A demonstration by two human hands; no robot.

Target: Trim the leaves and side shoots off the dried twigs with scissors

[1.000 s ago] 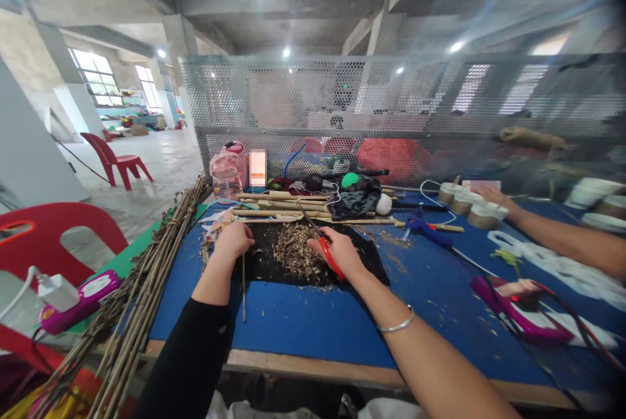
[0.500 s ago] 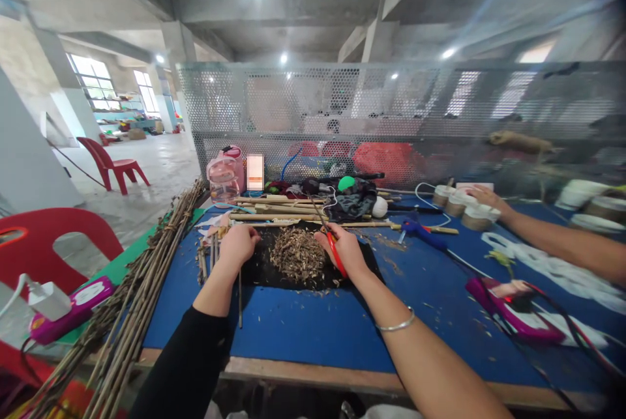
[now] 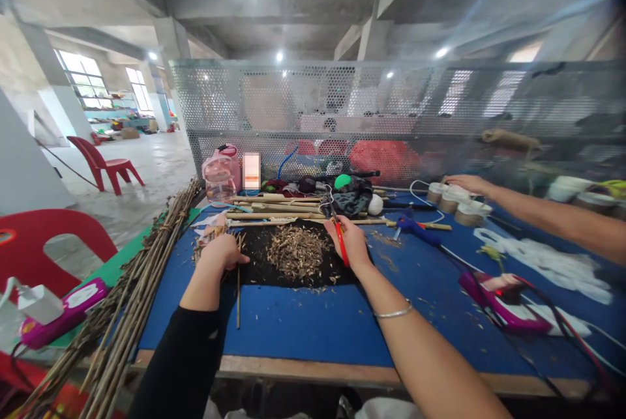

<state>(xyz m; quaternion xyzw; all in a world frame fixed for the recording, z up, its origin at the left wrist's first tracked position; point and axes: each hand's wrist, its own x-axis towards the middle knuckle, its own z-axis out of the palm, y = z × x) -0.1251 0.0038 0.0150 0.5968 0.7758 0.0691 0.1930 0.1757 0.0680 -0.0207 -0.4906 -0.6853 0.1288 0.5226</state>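
My right hand point(image 3: 353, 241) is closed on red-handled scissors point(image 3: 340, 236) at the right edge of a black cloth point(image 3: 259, 269). A heap of dry plant trimmings point(image 3: 296, 251) lies on that cloth. My left hand point(image 3: 221, 251) is curled over short cut sticks point(image 3: 214, 238) at the cloth's left edge, fingers closed around them. One thin stick point(image 3: 238, 298) lies on the blue table point(image 3: 313, 328) just below that hand.
A long bundle of stalks point(image 3: 137, 295) lies along the table's left edge. Thicker bamboo pieces point(image 3: 274, 207), a pink bottle point(image 3: 220, 174) and tape rolls point(image 3: 457, 204) stand at the back. Another person's arm point(image 3: 533, 210) reaches in from the right. A blue glue gun point(image 3: 415, 227) and a purple tool point(image 3: 499, 305) lie right.
My left hand has slid left off the cloth to the short sticks. My right hand has shifted slightly up and right, the scissors turning more upright. The other person's hand reached further over the tape rolls.
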